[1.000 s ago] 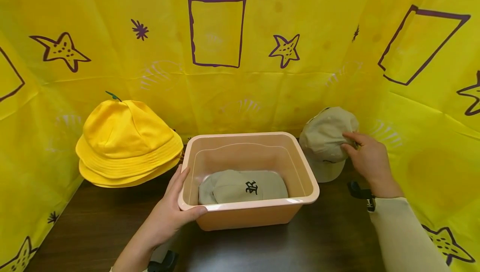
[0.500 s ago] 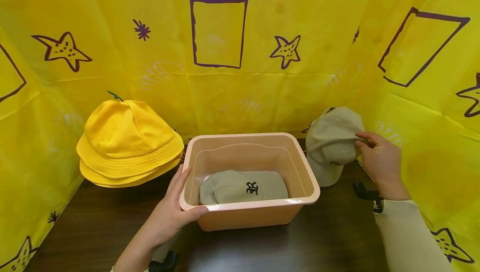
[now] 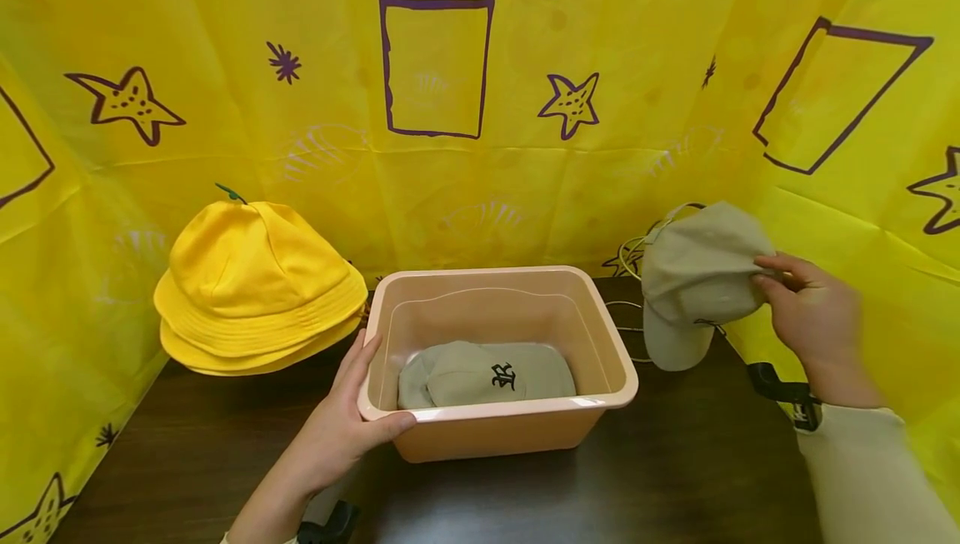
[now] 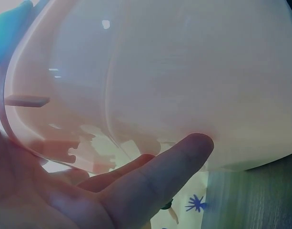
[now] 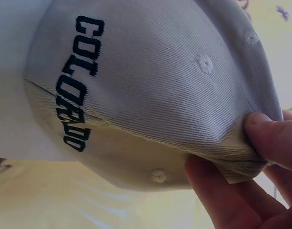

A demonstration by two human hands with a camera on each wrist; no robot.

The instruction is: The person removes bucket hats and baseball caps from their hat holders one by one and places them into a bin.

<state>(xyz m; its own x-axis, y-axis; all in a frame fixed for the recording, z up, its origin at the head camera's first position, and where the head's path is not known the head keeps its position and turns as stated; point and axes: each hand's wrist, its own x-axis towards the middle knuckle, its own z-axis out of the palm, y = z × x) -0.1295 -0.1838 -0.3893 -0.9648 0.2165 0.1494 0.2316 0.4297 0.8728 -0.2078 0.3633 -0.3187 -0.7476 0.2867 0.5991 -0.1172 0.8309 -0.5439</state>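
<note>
My left hand [image 3: 337, 431] grips the front left corner of a peach plastic basin [image 3: 502, 437], the thumb over its front rim. In the left wrist view a finger [image 4: 169, 171] presses along the basin's smooth outer wall [image 4: 193, 71]. A beige baseball cap [image 3: 483, 377] with a dark letter R lies inside the basin. At the right, my right hand [image 3: 817, 319] pinches the crown of a second beige baseball cap [image 3: 701, 269], its brim hanging down. The right wrist view shows dark COLORADO lettering on this cap [image 5: 136, 81], with thumb and fingers bunching the fabric.
Stacked yellow bucket hats [image 3: 255, 277] with a green stem on top stand left of the basin. Thin wire loops [image 3: 632, 265] show between the basin and the held cap. Yellow patterned cloth [image 3: 435, 194] encloses the dark wooden table [image 3: 645, 477] at the back and sides.
My right hand has moved to the right with the pinched cap, drawing it away from the basin and uncovering the wire loops. The left hand and the basin have stayed put.
</note>
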